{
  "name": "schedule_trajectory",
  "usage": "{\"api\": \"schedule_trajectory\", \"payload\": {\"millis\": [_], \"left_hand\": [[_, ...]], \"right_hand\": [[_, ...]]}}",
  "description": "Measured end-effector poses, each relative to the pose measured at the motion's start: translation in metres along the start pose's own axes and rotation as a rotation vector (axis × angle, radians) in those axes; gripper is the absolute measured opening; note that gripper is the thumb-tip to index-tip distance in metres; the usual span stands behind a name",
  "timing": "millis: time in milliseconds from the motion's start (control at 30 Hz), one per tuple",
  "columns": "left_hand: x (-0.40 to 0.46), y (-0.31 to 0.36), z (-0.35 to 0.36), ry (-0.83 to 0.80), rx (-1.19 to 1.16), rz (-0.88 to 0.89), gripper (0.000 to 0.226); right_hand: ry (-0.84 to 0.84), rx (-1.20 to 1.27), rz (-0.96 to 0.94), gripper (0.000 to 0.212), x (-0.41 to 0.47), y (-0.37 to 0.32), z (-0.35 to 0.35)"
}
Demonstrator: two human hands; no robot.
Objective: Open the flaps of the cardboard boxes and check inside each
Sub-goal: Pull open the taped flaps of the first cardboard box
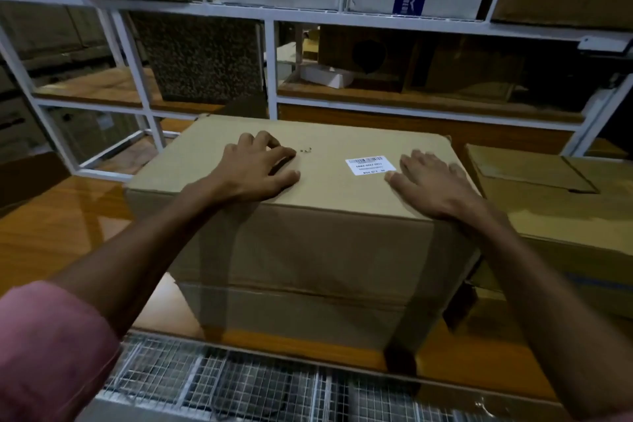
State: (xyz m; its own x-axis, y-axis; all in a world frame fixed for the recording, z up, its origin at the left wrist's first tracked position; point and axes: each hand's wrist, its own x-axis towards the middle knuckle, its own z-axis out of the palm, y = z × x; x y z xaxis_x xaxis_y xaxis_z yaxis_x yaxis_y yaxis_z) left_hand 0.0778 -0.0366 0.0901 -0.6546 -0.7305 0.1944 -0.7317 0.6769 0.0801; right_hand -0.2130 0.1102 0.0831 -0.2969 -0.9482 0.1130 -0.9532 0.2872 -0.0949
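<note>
Cardboard box, flaps closed, on the bench before the shelf rack. I would hook fingertips under the top seam, lifting evenly. My left hand, fingers curled, and right hand, flat and spread, rest on the box top, holding nothing.

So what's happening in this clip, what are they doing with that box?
A person has both hands flat on top of a closed cardboard box on a wooden floor, in front of a white shelf rack. The left hand lies near the middle of the top, its fingers bent; the right hand lies by the white label. The flaps are not yet open. A second box sits to the right.
</note>
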Motion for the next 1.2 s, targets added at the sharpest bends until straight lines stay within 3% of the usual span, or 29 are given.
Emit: {"api": "schedule_trajectory", "payload": {"millis": [233, 533, 833, 1033, 1200], "left_hand": [[-0.063, 0.012, 0.0, 0.19, -0.028, 0.059, 0.074], [-0.157, 0.029, 0.018, 0.522, -0.013, 0.132, 0.045], [-0.179, 0.036, 0.025, 0.534, 0.002, 0.119, 0.051], [-0.188, 0.025, 0.052, 0.608, 0.012, 0.134, 0.057], [-0.192, 0.012, 0.123, 0.458, 0.082, 0.031, 0.07]], "right_hand": [[0.154, 0.023, -0.033, 0.066, -0.065, -0.015, 0.004], [0.297, 0.005, -0.07, 0.06, -0.167, -0.042, 0.01], [0.351, -0.022, -0.065, 0.061, -0.19, -0.048, 0.019], [0.484, -0.056, -0.079, 0.06, -0.199, -0.058, 0.047], [0.551, 0.033, -0.06, 0.063, -0.194, -0.063, 0.117]]}}
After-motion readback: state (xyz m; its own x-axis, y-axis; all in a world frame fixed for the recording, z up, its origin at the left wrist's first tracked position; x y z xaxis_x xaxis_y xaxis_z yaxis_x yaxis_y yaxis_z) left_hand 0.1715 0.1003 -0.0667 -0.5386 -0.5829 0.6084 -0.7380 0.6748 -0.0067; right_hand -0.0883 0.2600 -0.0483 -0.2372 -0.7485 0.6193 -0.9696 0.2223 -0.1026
